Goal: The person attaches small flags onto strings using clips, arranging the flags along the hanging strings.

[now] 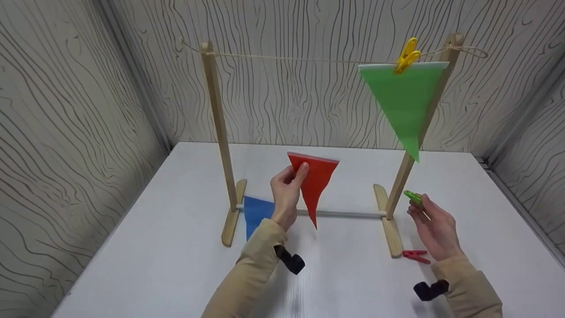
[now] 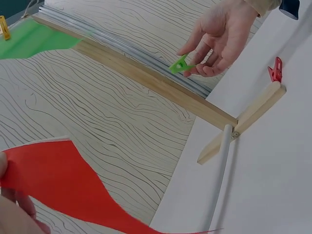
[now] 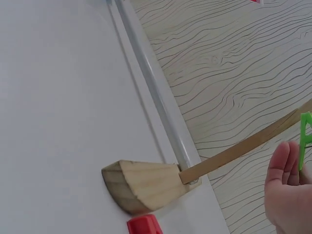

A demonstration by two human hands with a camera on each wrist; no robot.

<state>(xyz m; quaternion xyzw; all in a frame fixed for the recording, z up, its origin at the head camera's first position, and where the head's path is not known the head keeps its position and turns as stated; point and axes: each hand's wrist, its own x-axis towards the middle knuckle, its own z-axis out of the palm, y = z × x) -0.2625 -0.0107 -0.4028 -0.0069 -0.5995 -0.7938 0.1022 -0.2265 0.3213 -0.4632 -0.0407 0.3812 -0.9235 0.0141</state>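
Head cam: L hand (image 1: 286, 194) pinching red pennant (image 1: 317, 176), R hand (image 1: 437, 229) pinching grn clip (image 1: 412, 196).

The left hand (image 1: 286, 192) pinches with its thumb (image 1: 303, 171) over bent fingers (image 1: 285, 174), forearm (image 1: 247, 274) sloping down below them. Right of those fingers, well apart, the right hand (image 1: 437, 229) pinches too, its lower fingers (image 2: 210, 70) seemingly loosely curled, though partly hidden.
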